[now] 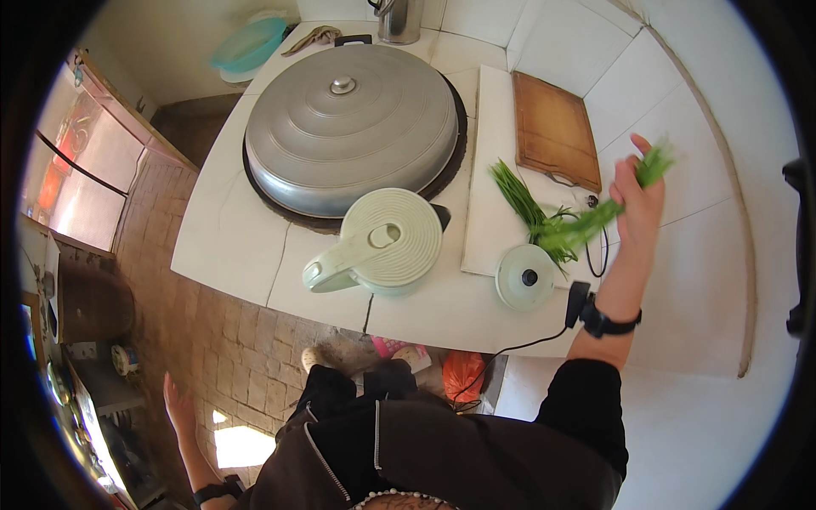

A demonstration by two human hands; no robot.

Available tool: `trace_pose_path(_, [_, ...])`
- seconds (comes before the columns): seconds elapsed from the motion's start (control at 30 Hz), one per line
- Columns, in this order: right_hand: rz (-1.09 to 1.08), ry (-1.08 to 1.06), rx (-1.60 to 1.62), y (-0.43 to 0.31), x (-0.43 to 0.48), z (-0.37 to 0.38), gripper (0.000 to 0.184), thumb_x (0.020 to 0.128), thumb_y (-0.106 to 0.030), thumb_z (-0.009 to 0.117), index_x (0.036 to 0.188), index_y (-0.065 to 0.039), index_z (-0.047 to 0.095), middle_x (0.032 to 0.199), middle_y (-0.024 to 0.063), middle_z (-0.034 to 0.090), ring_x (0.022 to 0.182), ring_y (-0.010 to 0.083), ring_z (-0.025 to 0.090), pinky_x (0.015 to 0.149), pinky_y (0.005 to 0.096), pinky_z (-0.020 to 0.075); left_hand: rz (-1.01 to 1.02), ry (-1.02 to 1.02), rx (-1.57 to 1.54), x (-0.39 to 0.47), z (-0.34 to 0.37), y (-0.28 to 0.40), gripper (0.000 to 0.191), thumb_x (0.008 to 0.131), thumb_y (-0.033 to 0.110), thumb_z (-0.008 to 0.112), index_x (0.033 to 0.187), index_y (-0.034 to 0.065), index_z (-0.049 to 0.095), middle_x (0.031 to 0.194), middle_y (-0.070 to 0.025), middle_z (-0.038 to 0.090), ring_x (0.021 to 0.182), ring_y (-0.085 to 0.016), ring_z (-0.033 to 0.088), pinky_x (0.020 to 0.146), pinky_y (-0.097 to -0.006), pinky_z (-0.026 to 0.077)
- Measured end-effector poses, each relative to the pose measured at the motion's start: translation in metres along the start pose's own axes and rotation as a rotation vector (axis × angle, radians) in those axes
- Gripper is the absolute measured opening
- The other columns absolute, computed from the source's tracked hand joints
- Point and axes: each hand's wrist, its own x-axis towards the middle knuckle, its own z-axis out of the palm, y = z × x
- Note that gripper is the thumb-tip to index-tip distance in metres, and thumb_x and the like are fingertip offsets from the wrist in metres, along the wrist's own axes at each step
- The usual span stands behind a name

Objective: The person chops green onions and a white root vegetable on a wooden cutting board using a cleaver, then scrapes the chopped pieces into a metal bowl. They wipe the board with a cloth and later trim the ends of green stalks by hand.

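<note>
My right hand [637, 194] grips a bunch of green stalks [590, 223], blurred, over the right side of the tiled counter. More long green stalks [515, 191] lie on the white slab below it, beside the round pale green kettle base [524, 277] and its black cord. To the left of the base stands a pale green electric kettle [392, 239], its handle towards the lower left. My left hand [178, 395] hangs at the lower left above the brick floor, fingers extended, with nothing seen in it.
A large wok with a domed metal lid [357, 127] is set into the tiled counter [223, 210]. A wooden cutting board [554, 127] leans at the tiled wall. Behind are a metal flask [400, 22], a cloth [312, 39] and a turquoise basin [250, 46]. An orange plastic bag [462, 375] sits below the counter.
</note>
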Motion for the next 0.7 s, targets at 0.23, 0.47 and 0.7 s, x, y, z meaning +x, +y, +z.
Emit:
trace_pose_path(0.23, [0.246,-0.753,0.782,-0.057,-0.171,0.173,0.033,0.091,-0.031,0.052,0.108,-0.004,0.044,0.069,-0.0013,0.043,0.045,0.0072,0.037,0.042,0.0242,0.0355,0.228,-0.144,-0.334,0.123,0.039,0.134,0.049,0.082,-0.003,0.051,0.129,0.0011,0.043,0.127,-0.0116,0.051,0.115,-0.021,0.050,0.094,-0.0313,0.041])
trace_pose_path(0.47, [0.588,-0.786,0.923,-0.036,-0.294,0.446,0.025,0.096,-0.033,0.039,0.096,-0.008,0.044,0.091,0.0037,0.048,0.087,0.0161,0.048,0.086,0.0346,0.0406,0.428,-0.975,-1.217,0.161,0.037,0.175,0.067,0.086,0.032,0.059,0.136,0.0001,0.028,0.129,-0.0134,0.046,0.119,-0.021,0.044,0.096,-0.0341,0.037])
trace_pose_path(0.7, [0.546,-1.151,0.263,-0.011,-0.357,0.647,0.040,0.095,-0.040,0.041,0.105,-0.003,0.051,0.121,0.0103,0.047,0.107,0.0171,0.046,0.096,0.0339,0.0342,-0.060,-0.940,-1.230,0.190,-0.086,0.023,0.052,0.089,0.026,0.056,0.129,-0.0003,0.035,0.123,-0.0127,0.049,0.092,-0.017,0.060,0.063,-0.0263,0.053])
